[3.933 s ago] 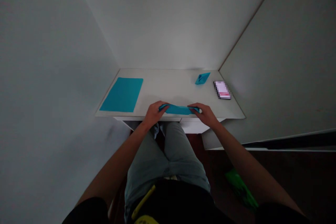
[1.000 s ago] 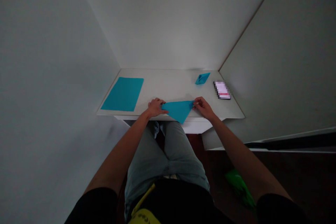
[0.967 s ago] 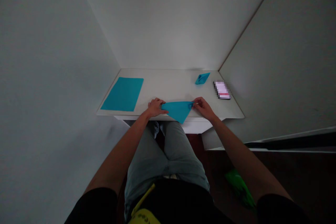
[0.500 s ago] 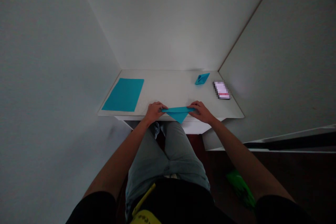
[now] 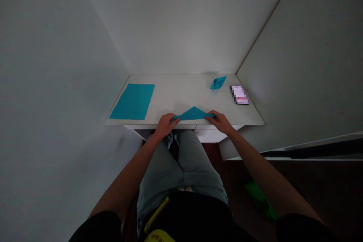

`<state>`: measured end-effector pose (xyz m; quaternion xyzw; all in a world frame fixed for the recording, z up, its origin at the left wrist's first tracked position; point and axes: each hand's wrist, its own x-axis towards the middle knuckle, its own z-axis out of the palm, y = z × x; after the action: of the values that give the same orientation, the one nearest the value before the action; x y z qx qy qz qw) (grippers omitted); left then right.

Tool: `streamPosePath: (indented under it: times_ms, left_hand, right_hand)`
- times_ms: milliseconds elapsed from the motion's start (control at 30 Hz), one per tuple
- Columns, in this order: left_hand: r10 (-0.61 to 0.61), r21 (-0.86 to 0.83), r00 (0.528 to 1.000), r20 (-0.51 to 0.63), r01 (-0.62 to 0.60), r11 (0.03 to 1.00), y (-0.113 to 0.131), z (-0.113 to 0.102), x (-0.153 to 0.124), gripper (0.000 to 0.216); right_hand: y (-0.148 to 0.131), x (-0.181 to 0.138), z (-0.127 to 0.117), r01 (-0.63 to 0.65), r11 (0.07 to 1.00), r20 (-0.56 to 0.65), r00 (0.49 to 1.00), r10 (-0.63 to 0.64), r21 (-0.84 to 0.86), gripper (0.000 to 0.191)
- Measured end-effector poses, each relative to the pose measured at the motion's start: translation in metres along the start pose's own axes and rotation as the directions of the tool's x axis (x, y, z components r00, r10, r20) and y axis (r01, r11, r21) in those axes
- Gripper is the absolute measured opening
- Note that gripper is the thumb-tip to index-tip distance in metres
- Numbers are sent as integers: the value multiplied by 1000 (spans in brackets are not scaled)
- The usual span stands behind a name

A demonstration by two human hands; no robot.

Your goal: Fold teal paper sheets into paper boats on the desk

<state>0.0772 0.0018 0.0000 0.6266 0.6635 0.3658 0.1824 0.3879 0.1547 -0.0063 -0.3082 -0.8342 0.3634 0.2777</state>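
Observation:
A folded piece of blue paper (image 5: 194,114) is held between my hands near the front edge of the white table (image 5: 181,94). It has a triangular shape, with its peak toward the back wall and its long side toward me. My left hand (image 5: 167,123) pinches its left corner between thumb and fingers. At the opposite corner, my right hand (image 5: 220,120) is closed on the paper in the same way. The fingertips cover both ends of the paper.
Flat blue paper (image 5: 132,102) lies at the table's left. A folded blue paper boat (image 5: 218,82) stands at the back right, beside a phone (image 5: 239,95) with a lit, blurred screen. Walls enclose the table on three sides. Something green (image 5: 261,199) lies on the floor.
The folded paper has been turned over: its point faced me and now faces the back wall. Both hands still grip its ends. The boat, phone and flat paper stay put.

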Motion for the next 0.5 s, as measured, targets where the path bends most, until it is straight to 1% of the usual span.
streamPosePath:
  times_ms: [67,133,167,233,333,400,500]
  left_hand:
    - [-88,-175,996,-21,83,981,0,4,18,30]
    - [-144,-319,989,-28,128,939,0,8,34,33]
    - [-158,-358,987,-30,137,924,-1,10,40,32]
    - [-162,-373,986,-41,135,918,-3,12,48,28]
    - [-146,-341,987,-64,116,933,-6,14,48,25]
    - [-155,-342,986,-56,126,931,-8,14,46,28]
    - [-191,-358,981,-34,166,919,-10,15,43,38]
  right_hand:
    - [1,16,4,-69,988,-87,993,81,139,42]
    - [4,32,10,-64,963,-157,982,108,260,46]
    - [5,38,14,-61,954,-182,976,118,294,46]
    - [7,45,18,-72,951,-210,968,139,300,41]
    - [9,43,19,-113,962,-200,966,165,248,33]
    - [9,39,16,-130,961,-169,970,173,243,37]
    - [8,33,13,-141,954,-133,974,181,263,48]
